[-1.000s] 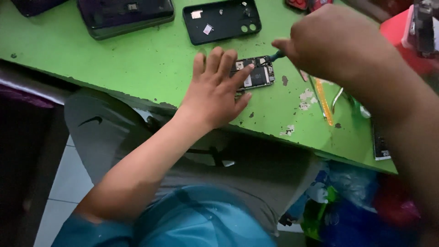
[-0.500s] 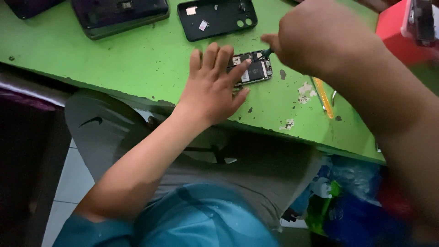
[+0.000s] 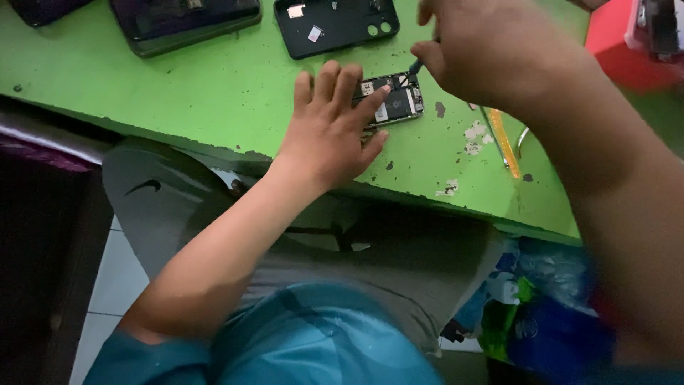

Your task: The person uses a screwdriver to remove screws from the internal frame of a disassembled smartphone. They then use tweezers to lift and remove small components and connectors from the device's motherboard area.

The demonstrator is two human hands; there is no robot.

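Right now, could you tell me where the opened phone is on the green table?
In the head view, the opened phone lies near the table's front edge, pinned under the left hand's fingertips, just below the black back cover.

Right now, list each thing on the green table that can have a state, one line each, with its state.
opened phone: lying flat, back off, inner parts exposed, pinned under fingers.
left hand: pressed flat on the opened phone.
right hand: closed around a thin tool.
thin tool: tip down at the opened phone's top edge.
black back cover: detached, lying inside-up.
dark phone: lying flat, untouched.
green table: paint chipped in spots.
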